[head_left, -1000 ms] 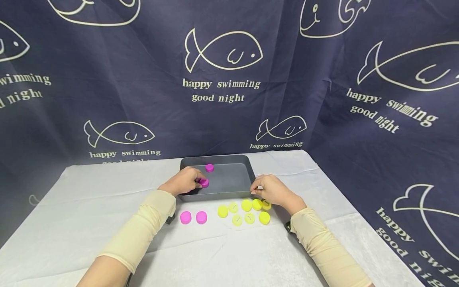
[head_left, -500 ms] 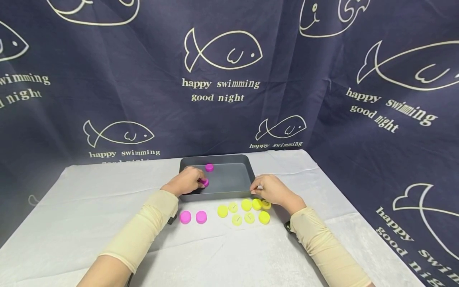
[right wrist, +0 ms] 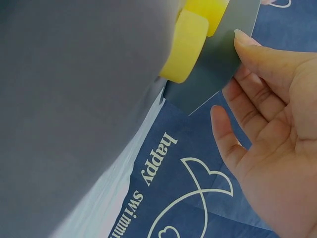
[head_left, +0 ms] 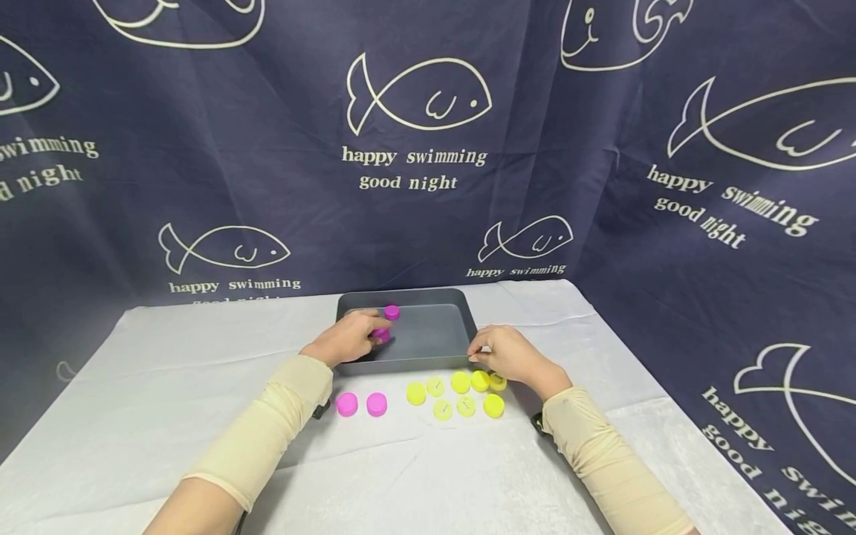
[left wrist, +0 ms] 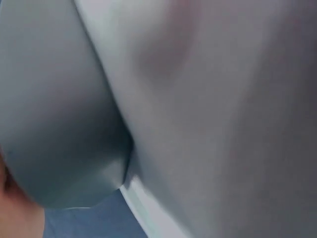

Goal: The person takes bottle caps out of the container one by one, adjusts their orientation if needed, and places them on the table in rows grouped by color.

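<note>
A dark grey baking tray (head_left: 428, 327) lies at the back of the table. My left hand (head_left: 348, 338) reaches over its left side, thumb and index finger around a magenta bottle cap (head_left: 381, 335) in it. Behind that, another magenta bottle cap (head_left: 391, 313) sits near the tray's far wall. My right hand (head_left: 507, 352) pinches the tray's front right rim; the right wrist view shows the thumb (right wrist: 265, 52) on the wall and the other fingers beyond. The left wrist view holds mostly the tray's outer wall (left wrist: 59, 99), with a bit of the left hand (left wrist: 20, 215).
Two magenta caps (head_left: 362, 405) lie on the white cloth before the tray. To their right are several yellow caps (head_left: 461, 383), some turned inside up, the nearest close to the right hand. A dark blue fish-print curtain (head_left: 414, 223) hangs behind the table.
The left hand's index finger has straightened and risen over the magenta cap, which shows slightly farther back in the tray. The right hand has stayed at the tray's rim.
</note>
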Available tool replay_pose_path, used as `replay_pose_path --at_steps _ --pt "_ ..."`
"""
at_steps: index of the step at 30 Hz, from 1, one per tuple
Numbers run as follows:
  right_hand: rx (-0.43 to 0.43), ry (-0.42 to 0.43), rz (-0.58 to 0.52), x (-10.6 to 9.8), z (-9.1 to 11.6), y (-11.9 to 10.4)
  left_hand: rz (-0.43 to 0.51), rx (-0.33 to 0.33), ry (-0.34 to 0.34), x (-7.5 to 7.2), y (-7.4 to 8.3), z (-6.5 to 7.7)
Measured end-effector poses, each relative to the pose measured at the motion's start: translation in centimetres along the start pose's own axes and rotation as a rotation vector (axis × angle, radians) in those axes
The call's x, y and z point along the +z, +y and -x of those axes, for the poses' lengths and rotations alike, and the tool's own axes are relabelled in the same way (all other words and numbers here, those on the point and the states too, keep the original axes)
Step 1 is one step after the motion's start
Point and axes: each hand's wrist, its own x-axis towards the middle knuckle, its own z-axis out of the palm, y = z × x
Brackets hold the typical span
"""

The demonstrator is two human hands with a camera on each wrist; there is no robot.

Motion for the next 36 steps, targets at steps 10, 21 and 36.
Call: replay_pose_path --at_steps 10,21,36 --pt "0.006 -0.003 0.019 0.0 -0.1 0.1 0.073 -0.107 -0.028 -3.0 1.8 1.7" --pt "0.002 -0.015 0.025 0.0 -0.1 0.2 0.049 -0.038 0.081 -7.1 2.7 5.9" --pt "0.005 -0.018 0.032 0.0 -0.1 0.2 0.149 -0.173 -0.159 -7.6 4.0 10.3"
